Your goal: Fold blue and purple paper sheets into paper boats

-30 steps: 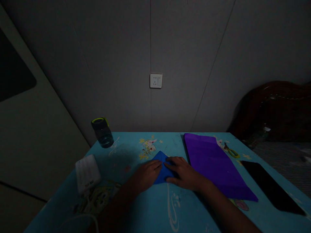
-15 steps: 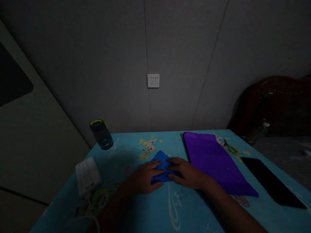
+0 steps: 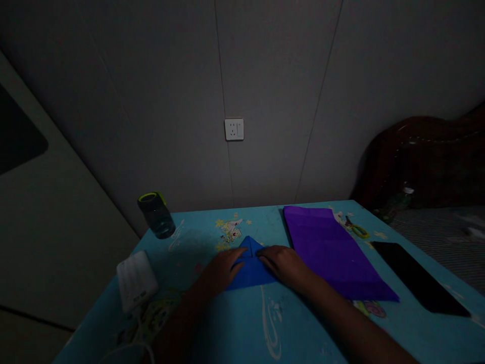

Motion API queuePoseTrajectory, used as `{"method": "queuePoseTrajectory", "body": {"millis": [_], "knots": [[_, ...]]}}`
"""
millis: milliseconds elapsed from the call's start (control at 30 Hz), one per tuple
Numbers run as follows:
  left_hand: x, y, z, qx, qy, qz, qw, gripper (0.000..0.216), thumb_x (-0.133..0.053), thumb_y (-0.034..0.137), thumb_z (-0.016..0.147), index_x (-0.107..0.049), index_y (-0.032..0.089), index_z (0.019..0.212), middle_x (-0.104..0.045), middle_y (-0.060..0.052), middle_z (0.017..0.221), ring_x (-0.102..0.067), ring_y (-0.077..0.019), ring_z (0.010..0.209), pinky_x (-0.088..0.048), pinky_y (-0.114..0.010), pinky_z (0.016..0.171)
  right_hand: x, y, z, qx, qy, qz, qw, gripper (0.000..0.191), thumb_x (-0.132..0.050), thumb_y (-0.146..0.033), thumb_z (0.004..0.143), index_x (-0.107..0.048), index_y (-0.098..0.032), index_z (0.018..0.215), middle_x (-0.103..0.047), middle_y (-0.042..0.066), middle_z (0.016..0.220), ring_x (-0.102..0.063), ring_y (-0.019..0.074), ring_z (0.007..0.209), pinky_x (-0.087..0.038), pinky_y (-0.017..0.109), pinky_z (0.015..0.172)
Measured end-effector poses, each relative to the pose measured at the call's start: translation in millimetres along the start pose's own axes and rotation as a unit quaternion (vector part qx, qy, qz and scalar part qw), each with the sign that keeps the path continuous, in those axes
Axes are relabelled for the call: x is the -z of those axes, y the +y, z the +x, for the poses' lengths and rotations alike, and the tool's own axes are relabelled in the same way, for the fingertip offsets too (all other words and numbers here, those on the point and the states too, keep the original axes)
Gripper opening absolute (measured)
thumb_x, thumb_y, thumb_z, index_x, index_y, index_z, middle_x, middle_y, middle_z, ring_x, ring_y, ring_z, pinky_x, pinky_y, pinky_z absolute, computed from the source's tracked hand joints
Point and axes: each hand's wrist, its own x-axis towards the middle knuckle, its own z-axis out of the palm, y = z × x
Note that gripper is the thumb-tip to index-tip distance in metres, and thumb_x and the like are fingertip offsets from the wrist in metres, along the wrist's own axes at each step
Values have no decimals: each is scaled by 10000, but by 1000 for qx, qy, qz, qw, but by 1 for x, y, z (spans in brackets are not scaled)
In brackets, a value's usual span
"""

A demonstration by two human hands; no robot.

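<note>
A piece of folded blue paper [image 3: 250, 275] lies on the table, its peak pointing toward the wall and a centre crease running down from the tip. Its lower part spreads wide between my hands. My left hand [image 3: 222, 270] rests on the left side, fingertips on the upper fold and thumb apart from them, so it is open. On the right slope, my right hand [image 3: 286, 264] has its fingers bent and close together on the paper's edge. Its fingertips are dim, and the paper's right edge is partly hidden under it.
Purple paper sheets [image 3: 333, 253] lie to the right, with scissors [image 3: 358, 230] and a black flat object [image 3: 420, 278] beyond. On the left stand a dark bottle [image 3: 157, 216] and a white power bank [image 3: 136, 280] with a cable. A wall socket [image 3: 234, 129] is ahead.
The blue paper's lower part has spread wider at the bottom. Both hands have shifted outward to its sides, and the right fingers have drawn together. The view has moved slightly.
</note>
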Motion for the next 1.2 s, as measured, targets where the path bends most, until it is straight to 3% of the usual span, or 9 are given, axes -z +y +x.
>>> {"method": "queuePoseTrajectory", "body": {"millis": [200, 433, 633, 767, 867, 933, 1000, 1100, 1200], "knots": [[-5, -4, 2, 5, 16, 74, 997, 337, -556, 237, 890, -604, 213, 1223, -664, -110, 1195, -610, -250, 1108, -465, -390, 1001, -13, 6, 9, -34, 34, -58, 997, 203, -569, -269, 946, -692, -202, 1094, -720, 85, 1002, -644, 234, 950, -478, 347, 863], [-11, -8, 1, -26, 43, 118, 992, 361, -562, 263, 891, -572, 234, 1250, -647, -113, 1238, -569, -287, 1167, -412, -486, 1051, -19, 11, 8, -54, 76, -77, 993, 299, -659, -299, 887, -669, -205, 1171, -659, 123, 1138, -583, 277, 1056, -464, 414, 922], [-15, -4, 2, 43, 61, 49, 996, 582, -638, 212, 821, -461, 181, 1374, -590, -148, 1291, -538, -297, 1207, -408, -474, 1056, -14, 17, 4, -67, 69, -49, 994, 392, -703, -285, 847, -647, -173, 1218, -641, 150, 1209, -567, 301, 1130, -446, 446, 979], [-16, -4, 4, 67, 86, -24, 994, 705, -655, 167, 778, -392, 208, 1431, -538, -144, 1346, -510, -290, 1258, -396, -457, 1066, -1, 22, -4, -73, 56, 10, 996, 444, -704, -286, 836, -618, -175, 1258, -649, 149, 1223, -580, 299, 1138, -445, 440, 987], [-14, -5, 5, 80, 112, -66, 988, 608, -680, 164, 743, -518, 222, 1326, -598, -120, 1270, -570, -284, 1177, -431, -439, 1020, 7, 27, -9, -90, 29, 96, 991, 379, -652, -291, 868, -617, -190, 1231, -686, 125, 1176, -634, 279, 1071, -477, 419, 939], [-11, -5, 5, 91, 130, -76, 984, 376, -684, 195, 742, -643, 213, 1115, -669, -91, 1113, -621, -275, 1051, -471, -422, 947, 10, 31, -10, -96, 22, 162, 982, 360, -619, -287, 882, -594, -211, 1234, -710, 94, 1113, -669, 254, 980, -509, 389, 862], [-7, -3, 6, 100, 140, -78, 982, 148, -661, 246, 773, -666, 206, 916, -693, -57, 935, -648, -248, 904, -504, -384, 848, 11, 34, -9, -103, 45, 212, 971, 355, -606, -309, 884, -579, -229, 1229, -716, 54, 981, -672, 227, 858, -521, 350, 755], [-2, 3, 6, 113, 144, -126, 975, 132, -615, 326, 820, -630, 199, 854, -689, -23, 805, -660, -215, 778, -513, -316, 723, 14, 34, -6, -128, 128, 280, 943, 357, -621, -379, 862, -575, -229, 1183, -635, 3, 787, -612, 189, 717, -485, 291, 622], [-1, 11, 6, 126, 139, -260, 947, 172, -628, 356, 807, -609, 189, 846, -705, -26, 816, -683, -211, 778, -515, -290, 703, 17, 32, -1, -150, 206, 385, 887, 430, -661, -451, 813, -516, -238, 1157, -571, -24, 747, -565, 162, 644, -445, 254, 543]]}}
